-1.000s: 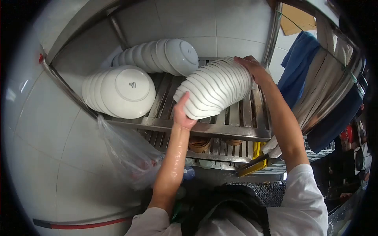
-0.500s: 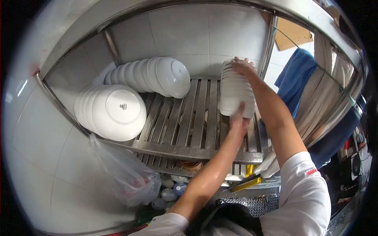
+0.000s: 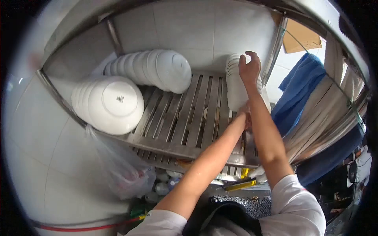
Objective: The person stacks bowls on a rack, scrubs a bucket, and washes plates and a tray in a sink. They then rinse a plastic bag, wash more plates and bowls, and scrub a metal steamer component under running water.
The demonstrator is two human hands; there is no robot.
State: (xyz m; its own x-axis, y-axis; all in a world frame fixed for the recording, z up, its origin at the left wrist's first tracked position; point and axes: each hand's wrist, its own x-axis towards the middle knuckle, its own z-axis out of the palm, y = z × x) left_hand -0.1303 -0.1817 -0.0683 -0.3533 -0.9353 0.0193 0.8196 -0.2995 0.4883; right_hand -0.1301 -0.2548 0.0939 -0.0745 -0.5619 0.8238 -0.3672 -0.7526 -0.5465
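Observation:
A nested stack of white bowls (image 3: 234,88) lies on its side at the right of the slatted metal shelf (image 3: 191,135). My right hand (image 3: 250,69) is raised over the far part of this stack, its thumb and fingers apart and gripping nothing. At the near end of the same stack is my left hand (image 3: 245,114), touching or very close to the last bowl. My right forearm partly covers it, and its fingers are mostly hidden.
Two more stacks of white dishes, a front one (image 3: 116,102) and a rear one (image 3: 173,71), lean at the shelf's left. A plastic bag (image 3: 126,173) hangs from the front edge. To the right hang a blue towel (image 3: 301,90) and beige cloths (image 3: 319,114).
My right hand has come off the far end of the bowl stack and opened. My left hand stays by the near end, now partly behind my right forearm. The view has shifted slightly.

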